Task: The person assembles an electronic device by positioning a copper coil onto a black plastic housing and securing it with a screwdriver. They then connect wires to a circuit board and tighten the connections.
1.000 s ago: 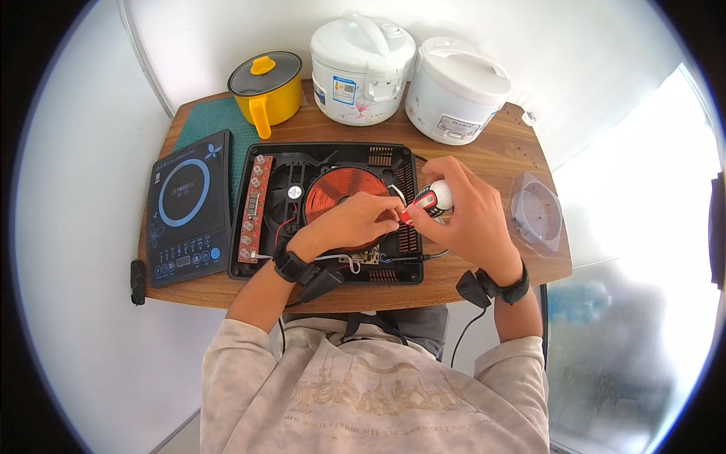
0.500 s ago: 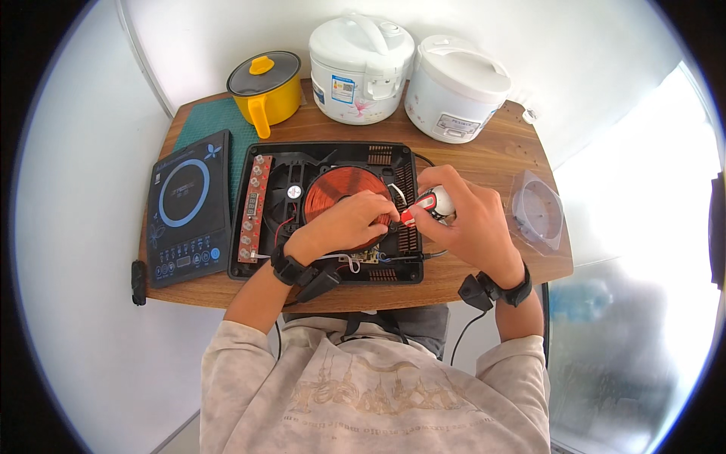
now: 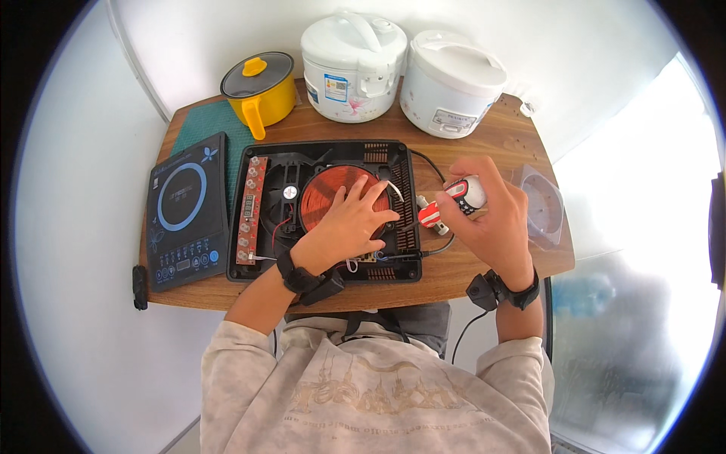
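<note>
The opened induction cooker base (image 3: pixel 355 149) lies on the table in front of me, its round copper coil (image 3: pixel 321 198) uncovered. Across the coil's near right part is my left hand (image 3: pixel 348 223), fingers spread and nothing held; whether it touches the coil I cannot tell. Just past the base's right edge, my right hand (image 3: pixel 495 204) grips a screwdriver with a red-and-white handle (image 3: pixel 431 215). Its dark shaft points left toward the vented edge. A red circuit board (image 3: pixel 246 219) runs along the base's left side, and a white wire (image 3: pixel 395 189) curves beside the coil.
A black glass cooktop panel (image 3: pixel 185 253) leans left, partly on a green mat (image 3: pixel 198 129). Behind stand a yellow pot (image 3: pixel 272 104) and two white rice cookers (image 3: pixel 344 57) (image 3: pixel 454 83). A clear plastic container (image 3: pixel 544 204) sits right. A black cable (image 3: pixel 429 163) runs behind the base.
My left hand has gone from a pinch near the screwdriver to spread fingers over the coil. My right hand has drawn the screwdriver back to the right, away from the left fingers.
</note>
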{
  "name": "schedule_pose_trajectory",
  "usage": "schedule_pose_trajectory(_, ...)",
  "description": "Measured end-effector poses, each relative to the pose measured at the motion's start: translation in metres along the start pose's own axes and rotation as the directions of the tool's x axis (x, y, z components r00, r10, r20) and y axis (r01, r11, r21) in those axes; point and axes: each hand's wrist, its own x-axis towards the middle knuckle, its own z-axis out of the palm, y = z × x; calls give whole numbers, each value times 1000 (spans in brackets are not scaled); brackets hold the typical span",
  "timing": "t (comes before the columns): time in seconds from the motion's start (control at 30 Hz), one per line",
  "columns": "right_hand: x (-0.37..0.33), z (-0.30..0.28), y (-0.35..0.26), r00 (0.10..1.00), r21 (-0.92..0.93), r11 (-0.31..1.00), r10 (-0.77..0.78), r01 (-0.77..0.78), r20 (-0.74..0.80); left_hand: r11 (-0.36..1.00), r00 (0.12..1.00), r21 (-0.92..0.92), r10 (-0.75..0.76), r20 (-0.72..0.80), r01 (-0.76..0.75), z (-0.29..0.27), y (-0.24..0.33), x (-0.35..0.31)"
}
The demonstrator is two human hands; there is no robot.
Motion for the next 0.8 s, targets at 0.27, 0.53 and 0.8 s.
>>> schedule_pose_trajectory(0.27, -6, -4, 4, 999, 34, 999, 35, -36, 5, 999, 999, 2, -53, -3, 53, 6, 6, 12)
schedule_pose_trajectory(0.53, -11, -11, 7, 999, 6, 998, 55, -55, -1, 996, 996, 6, -87, -13, 87, 4, 7, 14)
schedule_pose_trajectory(0.8, -13, -9, 10, 998, 23, 998, 56, -56, 25, 993, 996, -78, -84, 4, 84, -5, 0, 14)
